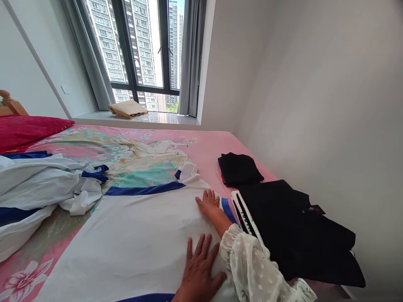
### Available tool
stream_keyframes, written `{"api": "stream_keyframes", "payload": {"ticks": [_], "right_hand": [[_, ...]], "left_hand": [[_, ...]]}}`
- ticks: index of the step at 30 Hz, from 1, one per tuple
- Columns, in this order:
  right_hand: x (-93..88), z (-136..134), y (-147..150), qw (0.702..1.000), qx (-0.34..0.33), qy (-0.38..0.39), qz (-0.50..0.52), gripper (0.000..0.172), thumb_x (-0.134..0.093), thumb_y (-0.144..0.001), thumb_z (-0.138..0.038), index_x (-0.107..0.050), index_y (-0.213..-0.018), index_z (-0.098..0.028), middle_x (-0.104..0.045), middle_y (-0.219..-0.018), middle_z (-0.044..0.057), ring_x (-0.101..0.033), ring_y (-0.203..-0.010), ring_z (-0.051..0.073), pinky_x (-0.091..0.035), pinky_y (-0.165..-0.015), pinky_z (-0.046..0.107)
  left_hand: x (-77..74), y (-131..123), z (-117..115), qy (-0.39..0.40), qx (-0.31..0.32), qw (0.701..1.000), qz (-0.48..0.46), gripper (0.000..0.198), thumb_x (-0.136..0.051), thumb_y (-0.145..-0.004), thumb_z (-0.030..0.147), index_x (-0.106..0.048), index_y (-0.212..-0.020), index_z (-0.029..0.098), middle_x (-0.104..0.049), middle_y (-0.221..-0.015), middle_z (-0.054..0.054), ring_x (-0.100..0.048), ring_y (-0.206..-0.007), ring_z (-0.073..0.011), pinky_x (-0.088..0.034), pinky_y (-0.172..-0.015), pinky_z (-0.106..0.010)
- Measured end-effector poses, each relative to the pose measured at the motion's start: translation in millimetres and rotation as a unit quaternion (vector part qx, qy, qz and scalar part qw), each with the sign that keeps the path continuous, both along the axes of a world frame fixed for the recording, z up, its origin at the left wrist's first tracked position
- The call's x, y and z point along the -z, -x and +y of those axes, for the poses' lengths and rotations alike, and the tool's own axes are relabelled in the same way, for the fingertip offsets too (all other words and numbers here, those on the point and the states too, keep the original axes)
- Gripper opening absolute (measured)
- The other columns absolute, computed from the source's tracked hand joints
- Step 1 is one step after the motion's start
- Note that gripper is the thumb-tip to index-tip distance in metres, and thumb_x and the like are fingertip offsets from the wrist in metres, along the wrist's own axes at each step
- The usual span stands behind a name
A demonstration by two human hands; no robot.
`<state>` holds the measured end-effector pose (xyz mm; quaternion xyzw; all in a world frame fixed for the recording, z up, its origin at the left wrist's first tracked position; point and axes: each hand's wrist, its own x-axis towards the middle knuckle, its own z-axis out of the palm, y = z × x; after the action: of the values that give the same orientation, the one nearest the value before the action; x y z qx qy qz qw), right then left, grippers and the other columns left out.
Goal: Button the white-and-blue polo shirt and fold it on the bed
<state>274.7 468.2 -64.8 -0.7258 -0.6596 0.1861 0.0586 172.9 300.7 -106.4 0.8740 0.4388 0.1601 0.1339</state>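
A white garment with blue bands (141, 239) lies spread over the bed. My left hand (201, 268) rests palm down on its lower right part, fingers spread. Farther up, my right hand (209, 204) presses flat on the same cloth near its right edge, fingers apart; a sheer white sleeve covers that forearm. Neither hand grips anything. Just right of my right arm is a stack of folded clothes, white-edged at the side (248, 216), with a black folded garment (292, 230) beside it.
A crumpled white and blue garment (47, 184) lies at the left. A smaller black folded garment (241, 168) sits toward the back right. The floral pink bedsheet (214, 144) reaches the wall. A red pillow (28, 130) and a tan folded item (127, 108) on the windowsill are farther off.
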Motion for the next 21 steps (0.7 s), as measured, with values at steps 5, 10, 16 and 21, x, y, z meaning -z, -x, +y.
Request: {"api": "stream_keyframes", "payload": {"ticks": [5,10,16,21], "right_hand": [[16.0,-55,12,0.970,-0.223,-0.072,0.070,0.057,-0.031,-0.094,-0.052,-0.031,-0.145,-0.027,-0.019,-0.155,0.000,-0.007,-0.144,0.017,-0.001,-0.115,0.040],[17.3,-84,-6,0.984,-0.151,-0.075,0.062,0.053,-0.030,-0.095,-0.036,-0.039,-0.141,-0.011,-0.030,-0.151,0.009,-0.020,-0.141,0.020,-0.007,-0.116,0.037],[-7.1,-115,20,0.984,-0.118,-0.111,0.074,0.052,-0.025,-0.096,-0.036,-0.034,-0.144,-0.018,-0.025,-0.153,0.004,-0.012,-0.143,0.020,-0.008,-0.115,0.044],[16.4,-141,53,0.974,-0.195,-0.094,0.066,0.057,-0.033,-0.093,-0.051,-0.030,-0.145,-0.028,-0.015,-0.156,0.001,-0.004,-0.144,0.023,0.007,-0.112,0.054]], "left_hand": [[-16.1,-6,-4,0.004,-0.018,0.999,-0.050,0.070,-0.049,-0.085,0.051,-0.021,-0.147,0.034,-0.029,-0.153,-0.003,-0.022,-0.141,-0.0300,0.003,-0.114,-0.061],[-30.1,3,-6,0.070,-0.016,0.991,-0.110,0.052,-0.059,-0.079,0.048,-0.053,-0.129,0.035,-0.055,-0.136,-0.001,-0.042,-0.131,-0.0288,-0.010,-0.114,-0.059],[-37.3,63,25,0.051,-0.205,0.973,-0.098,0.043,-0.031,-0.093,0.031,-0.059,-0.124,0.022,-0.056,-0.135,-0.007,-0.045,-0.129,-0.0192,-0.032,-0.110,-0.040],[-32.5,136,37,0.082,-0.248,0.965,-0.009,0.055,-0.046,-0.085,0.042,-0.046,-0.137,0.026,-0.035,-0.151,-0.007,-0.024,-0.141,-0.0292,-0.002,-0.112,-0.059]]}}
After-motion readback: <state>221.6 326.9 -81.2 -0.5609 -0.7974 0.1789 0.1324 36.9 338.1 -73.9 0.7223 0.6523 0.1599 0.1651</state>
